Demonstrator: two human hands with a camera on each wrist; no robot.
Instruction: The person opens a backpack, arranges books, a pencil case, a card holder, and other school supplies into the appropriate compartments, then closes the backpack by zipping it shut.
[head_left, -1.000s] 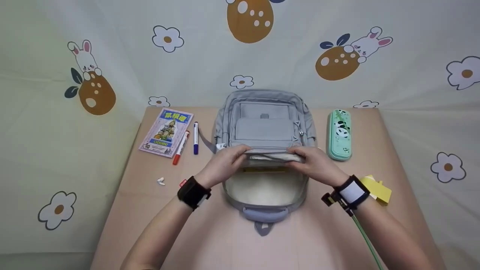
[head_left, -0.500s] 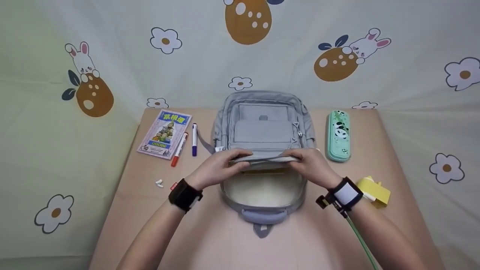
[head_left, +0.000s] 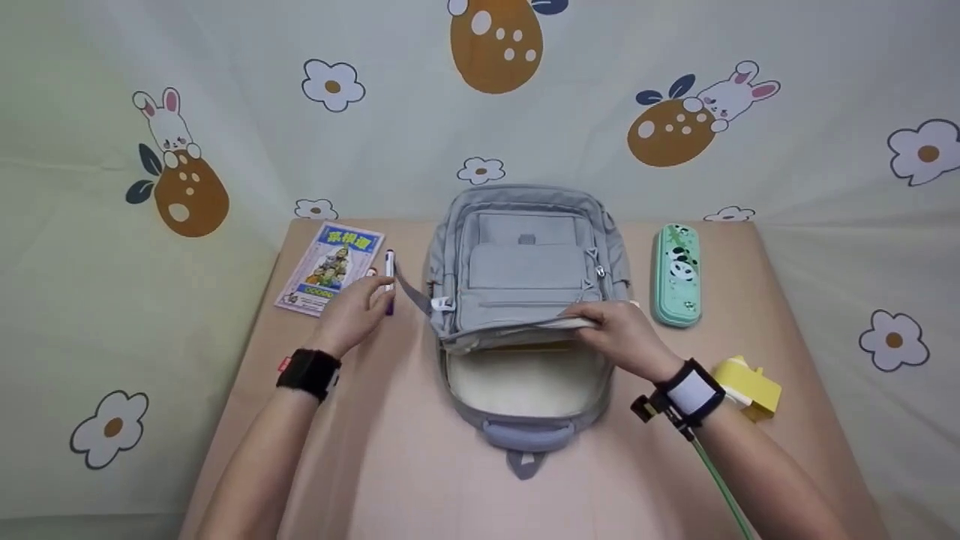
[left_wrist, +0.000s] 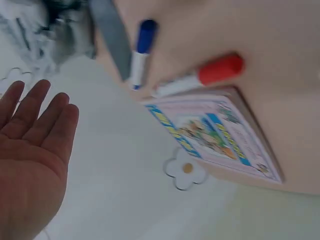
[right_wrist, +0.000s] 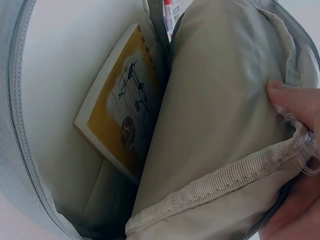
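A grey backpack [head_left: 529,266] lies on the table with its main compartment unzipped. My right hand [head_left: 626,341] pinches the edge of its front panel and holds it up. Inside, the right wrist view shows a yellow-covered notebook [right_wrist: 122,95] leaning in the compartment. My left hand [head_left: 346,319] reaches over the markers and the comic-style book [head_left: 334,259], hiding much of the red marker in the head view. In the left wrist view its fingers are extended, apart from the blue-capped marker [left_wrist: 141,55], red-capped marker [left_wrist: 205,75] and book.
A mint-green panda pencil case [head_left: 677,274] lies right of the backpack. Nearer my right wrist is a yellow box-like object [head_left: 750,386]. A grey strap [head_left: 411,289] trails from the backpack's left side toward the markers. Patterned cloth [head_left: 555,135] hangs behind the table.
My left hand has let go of the panel edge and moved left to the markers and book. The panel's left side has sagged; my right hand keeps its grip.
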